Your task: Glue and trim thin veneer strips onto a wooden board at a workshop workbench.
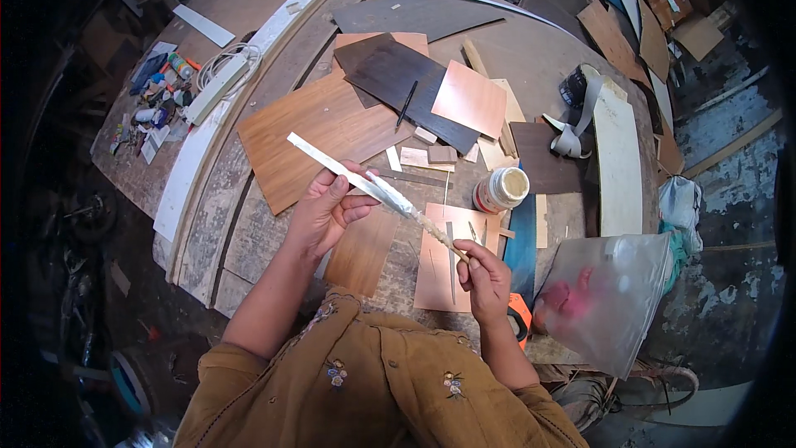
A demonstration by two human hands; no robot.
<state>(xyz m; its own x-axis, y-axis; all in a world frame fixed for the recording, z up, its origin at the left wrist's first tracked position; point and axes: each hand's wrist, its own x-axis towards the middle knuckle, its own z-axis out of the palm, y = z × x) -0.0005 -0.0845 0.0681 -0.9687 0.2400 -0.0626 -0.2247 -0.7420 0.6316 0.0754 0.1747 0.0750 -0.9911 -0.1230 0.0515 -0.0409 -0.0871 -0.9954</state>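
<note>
My left hand (330,203) is closed around a narrow white strip (308,150), which slants up and away to the left. Between the thumb and fingers of my right hand (485,278) is the thin end of a brush-like stick (433,228), crusted with pale dried material. Its white-coated far end lies against or just over the strip; which of these I cannot tell. Just right of the strip stands an uncapped white jar (502,190), with pale residue around its mouth. Under the stick lies a pinkish-tan sheet (427,282) with a thin metal blade (452,270) on it.
Wood-grain panels (286,149), a dark board (390,75) and small offcuts (444,154) cover the worktable. A clear plastic bag (605,299) hangs at the near right, beside an orange-handled tool (520,315). A power strip (220,87) with coiled cable lies left, near small clutter.
</note>
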